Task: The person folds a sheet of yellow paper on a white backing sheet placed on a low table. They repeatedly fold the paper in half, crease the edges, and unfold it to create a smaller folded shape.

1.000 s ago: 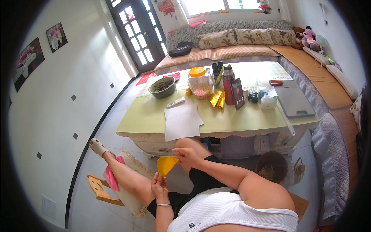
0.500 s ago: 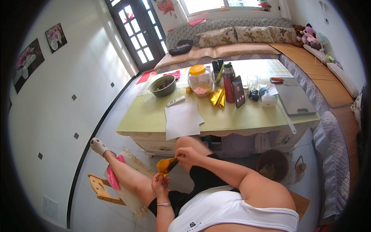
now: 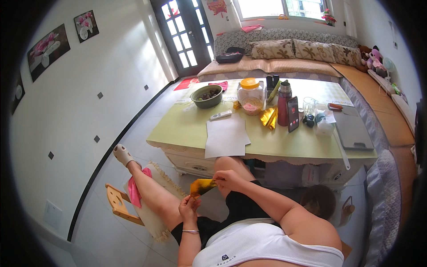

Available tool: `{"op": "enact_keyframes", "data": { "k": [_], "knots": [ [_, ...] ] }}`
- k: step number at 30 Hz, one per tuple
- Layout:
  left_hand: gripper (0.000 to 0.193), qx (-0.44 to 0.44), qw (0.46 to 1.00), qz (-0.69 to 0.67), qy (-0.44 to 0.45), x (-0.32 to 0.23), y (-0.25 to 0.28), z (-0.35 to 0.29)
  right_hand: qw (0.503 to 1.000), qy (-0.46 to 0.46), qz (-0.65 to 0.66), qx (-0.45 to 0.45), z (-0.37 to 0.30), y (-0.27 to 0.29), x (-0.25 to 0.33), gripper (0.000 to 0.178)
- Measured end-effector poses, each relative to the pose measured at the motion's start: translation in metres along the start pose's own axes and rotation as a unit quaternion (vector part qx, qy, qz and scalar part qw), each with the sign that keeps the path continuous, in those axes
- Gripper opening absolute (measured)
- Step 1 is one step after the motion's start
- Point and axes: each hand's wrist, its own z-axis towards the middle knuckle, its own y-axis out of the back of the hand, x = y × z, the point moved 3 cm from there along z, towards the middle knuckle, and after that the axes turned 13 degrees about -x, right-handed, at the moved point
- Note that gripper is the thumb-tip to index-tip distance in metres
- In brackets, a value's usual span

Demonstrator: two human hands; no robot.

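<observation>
A piece of shiny gold foil paper (image 3: 202,187) is stretched between my two hands above my lap. My left hand (image 3: 190,207) pinches its lower left corner, with a bracelet on that wrist. At the opposite end, the fingertips of my right hand (image 3: 227,180) close on the upper right edge. The paper looks folded, but its exact folds are too small to make out. In front of me, white sheets (image 3: 227,137) lie at the near edge of the table (image 3: 175,133). More crumpled gold foil (image 3: 269,118) lies farther back, beside a red thermos (image 3: 284,105).
The table also holds a green basket of dark round fruit (image 3: 207,97), a yellow-lidded jar (image 3: 251,95), a remote (image 3: 221,115), an upright phone (image 3: 292,115), a tissue pack (image 3: 324,123) and a grey board (image 3: 353,130). A wooden stool (image 3: 116,202) and a bin (image 3: 318,201) stand on the floor.
The whole view has shifted, so the room appears farther right. Both hands still grip the gold foil paper, which shows at a slightly different tilt.
</observation>
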Motion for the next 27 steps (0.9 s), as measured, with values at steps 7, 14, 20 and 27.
{"op": "enact_keyframes", "data": {
  "k": [7,14,20,27],
  "knots": [
    [0.014,0.000,1.000,0.000,0.003,-0.004,-0.006,-0.002,0.998,-0.027,0.051,-0.004,0.001,0.000,-0.011,0.013],
    [0.011,0.037,0.999,-0.004,-0.016,-0.003,-0.003,-0.001,0.999,0.000,0.038,-0.008,-0.001,0.000,-0.003,0.012],
    [0.008,0.035,0.999,0.009,-0.028,-0.008,-0.010,-0.009,0.998,0.002,0.038,-0.045,-0.005,0.002,0.003,0.010],
    [0.013,0.027,0.999,0.017,-0.036,-0.008,-0.012,-0.010,0.997,0.016,0.045,-0.062,-0.007,0.001,0.002,0.010]
  ]
}}
